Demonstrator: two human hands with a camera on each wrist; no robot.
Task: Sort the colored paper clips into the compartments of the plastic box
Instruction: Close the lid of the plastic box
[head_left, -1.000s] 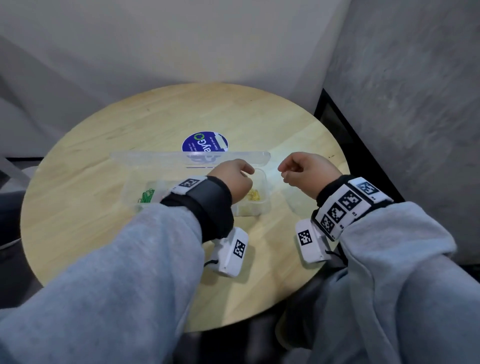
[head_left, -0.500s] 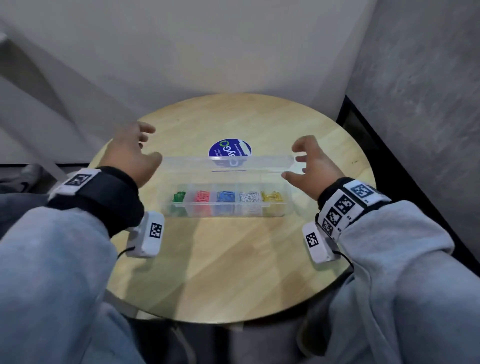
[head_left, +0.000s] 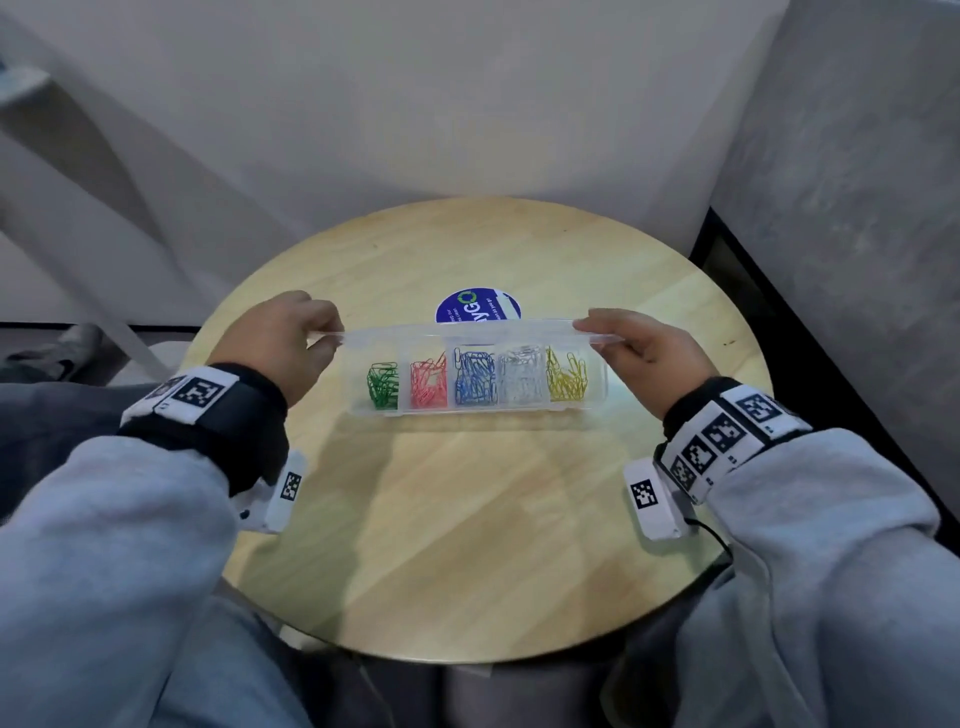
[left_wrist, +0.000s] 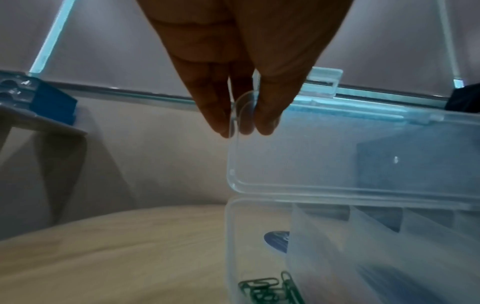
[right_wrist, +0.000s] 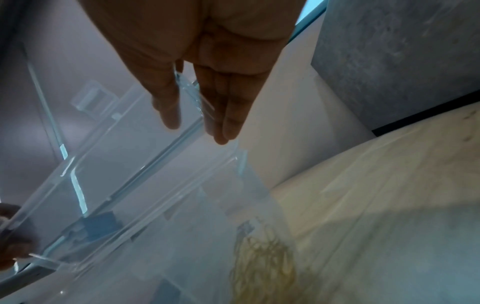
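A clear plastic box (head_left: 478, 411) lies mid-table with five compartments in a row: green clips (head_left: 383, 387), red clips (head_left: 429, 383), blue clips (head_left: 474, 378), white clips (head_left: 521, 375) and yellow clips (head_left: 566, 379). Its hinged lid (head_left: 467, 330) stands raised over the back edge. My left hand (head_left: 326, 339) pinches the lid's left end and my right hand (head_left: 592, 332) pinches its right end. The left wrist view shows the lid corner (left_wrist: 240, 115) between thumb and fingers, with green clips (left_wrist: 267, 290) below. In the right wrist view the lid's end (right_wrist: 193, 96) sits between my fingers above the yellow clips (right_wrist: 262, 267).
The round wooden table (head_left: 467, 545) stands in a corner, with a white wall behind and a grey wall (head_left: 857, 208) to the right. A blue round sticker (head_left: 478, 306) lies behind the box. Both wrists carry tagged bands and cameras.
A second ago my left hand was over the box and my right hand hung curled beside it. Both then spread apart, and now each pinches an end of the lid.
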